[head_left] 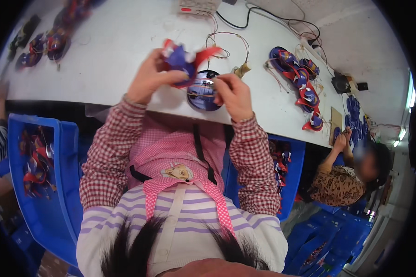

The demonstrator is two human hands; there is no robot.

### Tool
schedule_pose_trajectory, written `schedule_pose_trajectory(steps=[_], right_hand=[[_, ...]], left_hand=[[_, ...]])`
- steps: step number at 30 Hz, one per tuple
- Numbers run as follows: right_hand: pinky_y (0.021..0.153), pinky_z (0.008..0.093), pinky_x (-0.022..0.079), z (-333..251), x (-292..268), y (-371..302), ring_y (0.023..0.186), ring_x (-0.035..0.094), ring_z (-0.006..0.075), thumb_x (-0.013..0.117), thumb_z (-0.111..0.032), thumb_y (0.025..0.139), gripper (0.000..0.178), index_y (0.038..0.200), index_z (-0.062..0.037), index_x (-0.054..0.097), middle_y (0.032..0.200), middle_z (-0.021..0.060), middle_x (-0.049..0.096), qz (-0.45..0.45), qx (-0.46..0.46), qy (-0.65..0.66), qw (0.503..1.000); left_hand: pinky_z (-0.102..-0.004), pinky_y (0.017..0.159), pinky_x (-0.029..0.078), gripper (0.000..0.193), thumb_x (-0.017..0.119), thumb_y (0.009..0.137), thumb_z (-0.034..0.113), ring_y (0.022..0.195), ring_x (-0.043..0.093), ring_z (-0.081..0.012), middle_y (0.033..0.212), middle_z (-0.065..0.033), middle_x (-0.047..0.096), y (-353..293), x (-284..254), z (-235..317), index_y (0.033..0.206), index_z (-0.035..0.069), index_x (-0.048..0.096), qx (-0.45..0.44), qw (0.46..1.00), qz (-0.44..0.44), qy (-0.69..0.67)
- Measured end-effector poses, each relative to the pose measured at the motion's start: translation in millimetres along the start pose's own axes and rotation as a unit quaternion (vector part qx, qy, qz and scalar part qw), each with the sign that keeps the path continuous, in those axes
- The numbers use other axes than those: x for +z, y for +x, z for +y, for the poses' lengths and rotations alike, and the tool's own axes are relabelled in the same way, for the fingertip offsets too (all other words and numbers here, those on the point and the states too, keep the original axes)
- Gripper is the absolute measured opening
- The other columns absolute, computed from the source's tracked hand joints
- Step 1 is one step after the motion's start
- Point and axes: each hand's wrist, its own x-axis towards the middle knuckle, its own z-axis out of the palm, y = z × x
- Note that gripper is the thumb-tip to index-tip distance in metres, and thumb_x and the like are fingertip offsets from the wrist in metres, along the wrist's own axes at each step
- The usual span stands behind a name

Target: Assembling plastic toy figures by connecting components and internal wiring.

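My left hand (149, 77) grips a blue and red plastic toy part (179, 60) with pointed, wing-like red pieces. It is held a little above the white table, with its outline slightly blurred. Beside it, near the table's front edge, lies a round dark blue base (203, 100) with a shiny inside. Thin wires cross over this base. My right hand (235, 96) is at the base's right rim, thumb and fingers pinched together; thin wire seems to run to them, but what they hold is too small to make out.
Looped test wires with a brass-coloured clip (241, 70) lie behind the base, leading to a power unit (198, 6). Similar toys (300, 79) line the right side; more sit far left. Blue bins (67, 161) flank me. A co-worker (339, 184) sits at right.
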Motion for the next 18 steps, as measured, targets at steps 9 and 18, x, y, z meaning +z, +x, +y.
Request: schedule_pose_trajectory(steps=[9, 18], right_hand=[[0.078, 0.0337, 0.044, 81, -10, 23, 0.088, 0.052, 0.0265, 0.058, -0.012, 0.081, 0.029, 0.109, -0.0042, 0.053, 0.098, 0.0149, 0.052, 0.172, -0.328, -0.390, 0.843], [0.078, 0.0275, 0.044, 7, 10, -13, 0.084, 0.053, 0.0185, 0.053, -0.005, 0.088, 0.025, 0.112, 0.0007, 0.053, 0.103, 0.0102, 0.058, 0.077, -0.264, -0.039, 0.961]], left_hand=[[-0.0316, 0.069, 0.048, 0.068, 0.082, 0.053, 0.033, 0.075, 0.056, -0.0231, 0.088, -0.0171, 0.057, 13, 28, -63, 0.102, -0.004, 0.053, 0.033, 0.976, -0.021, 0.213], [-0.0301, 0.082, 0.045, 0.059, 0.081, 0.059, 0.021, 0.085, 0.055, -0.0179, 0.099, -0.0087, 0.060, -29, 37, -2, 0.106, 0.002, 0.050, 0.118, 0.981, -0.107, -0.108]])
